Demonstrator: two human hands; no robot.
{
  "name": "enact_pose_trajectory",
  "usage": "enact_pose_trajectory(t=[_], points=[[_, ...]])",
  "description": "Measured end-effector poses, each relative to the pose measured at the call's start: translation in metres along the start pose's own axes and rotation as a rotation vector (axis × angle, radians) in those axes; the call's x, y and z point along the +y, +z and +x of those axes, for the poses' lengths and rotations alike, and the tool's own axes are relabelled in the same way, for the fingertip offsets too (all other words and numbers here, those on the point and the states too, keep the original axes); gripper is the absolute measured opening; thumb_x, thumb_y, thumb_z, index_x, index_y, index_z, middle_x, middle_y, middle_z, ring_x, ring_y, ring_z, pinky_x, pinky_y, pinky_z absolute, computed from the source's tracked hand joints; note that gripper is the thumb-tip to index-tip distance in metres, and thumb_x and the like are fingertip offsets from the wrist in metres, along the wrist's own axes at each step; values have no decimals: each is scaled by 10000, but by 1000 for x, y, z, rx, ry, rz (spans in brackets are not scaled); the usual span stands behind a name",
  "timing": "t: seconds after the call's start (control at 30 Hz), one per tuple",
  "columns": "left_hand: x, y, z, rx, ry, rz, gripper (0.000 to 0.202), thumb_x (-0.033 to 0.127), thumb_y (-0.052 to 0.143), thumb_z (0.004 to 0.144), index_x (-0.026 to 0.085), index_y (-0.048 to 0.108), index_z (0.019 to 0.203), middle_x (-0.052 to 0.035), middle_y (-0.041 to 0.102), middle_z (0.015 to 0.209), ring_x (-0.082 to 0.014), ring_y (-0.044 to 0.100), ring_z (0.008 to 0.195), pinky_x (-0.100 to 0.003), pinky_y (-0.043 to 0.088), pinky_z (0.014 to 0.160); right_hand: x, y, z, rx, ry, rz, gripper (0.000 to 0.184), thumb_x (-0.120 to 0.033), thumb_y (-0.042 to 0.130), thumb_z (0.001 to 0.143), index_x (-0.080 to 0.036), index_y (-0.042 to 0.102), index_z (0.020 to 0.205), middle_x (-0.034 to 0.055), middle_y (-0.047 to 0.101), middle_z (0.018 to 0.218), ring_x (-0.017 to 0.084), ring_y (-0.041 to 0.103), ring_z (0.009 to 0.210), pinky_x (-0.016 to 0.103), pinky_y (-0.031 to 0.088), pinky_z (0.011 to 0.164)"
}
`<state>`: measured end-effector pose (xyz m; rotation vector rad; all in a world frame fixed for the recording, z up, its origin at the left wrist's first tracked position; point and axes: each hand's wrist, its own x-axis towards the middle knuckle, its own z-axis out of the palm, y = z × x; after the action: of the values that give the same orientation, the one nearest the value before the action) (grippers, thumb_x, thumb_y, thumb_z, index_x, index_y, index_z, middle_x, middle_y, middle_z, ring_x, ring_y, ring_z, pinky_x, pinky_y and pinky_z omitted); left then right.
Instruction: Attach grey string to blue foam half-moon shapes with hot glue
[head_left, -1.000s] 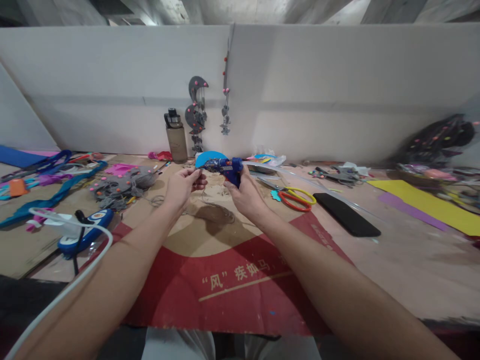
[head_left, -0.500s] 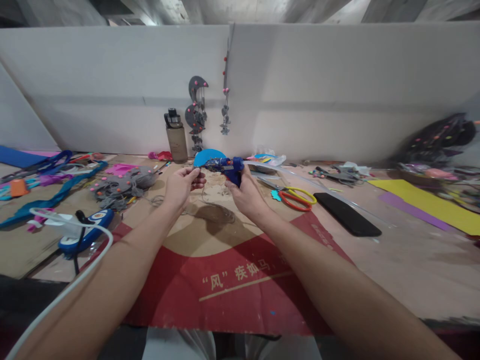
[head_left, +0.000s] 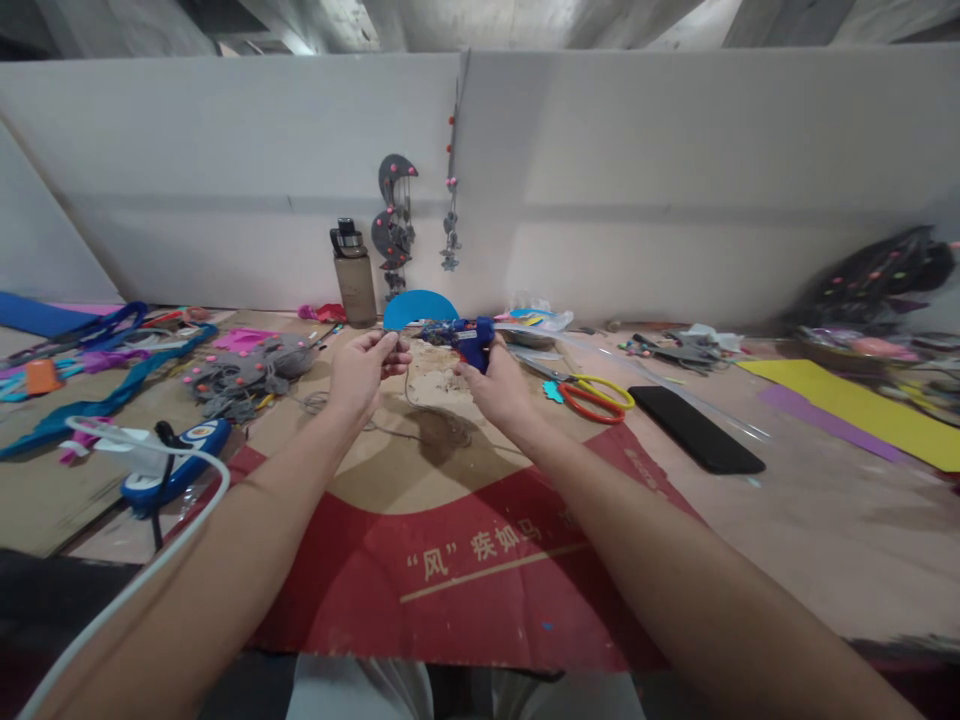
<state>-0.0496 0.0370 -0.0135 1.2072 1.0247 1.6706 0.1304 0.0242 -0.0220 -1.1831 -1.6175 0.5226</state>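
Observation:
My right hand is wrapped round the grip of a blue glue gun, whose nozzle points left. My left hand is closed in a pinch just left of the nozzle; it holds a blue half-disc of foam that stands up behind the fingers, and a thin wire hangs below. Both hands hover over the bare brown part of a red and brown cardboard sheet on the table.
Yellow and orange scissors and a black phone lie right of the hands. A brown bottle stands by the white wall. Grey felt scraps and a power strip with cable sit left; yellow foam sheets far right.
The glue gun and my right hand have dropped slightly and shifted right. The blue half-disc now stands higher behind my left fingers.

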Motion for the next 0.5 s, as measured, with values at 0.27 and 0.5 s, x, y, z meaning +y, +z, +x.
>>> enact_pose_trajectory(t=[0.27,0.5], points=[[1,7,-10,-34,85,190,202,347,636,729,146,647,725,-32,631,612,-61,484,417,-183,208,341,31,7,9,-245,415,93,110,-256,583,755,-186,499,764,6,549,526,145,545,456,254,434,427],[14,9,-21,-54,328,535,209,351,584,785,170,688,789,3,575,513,-98,481,458,-214,362,470,19,-3,1,71,59,-340,197,-270,668,661,-179,494,662,134,577,871,283,534,970,433,406,864]])
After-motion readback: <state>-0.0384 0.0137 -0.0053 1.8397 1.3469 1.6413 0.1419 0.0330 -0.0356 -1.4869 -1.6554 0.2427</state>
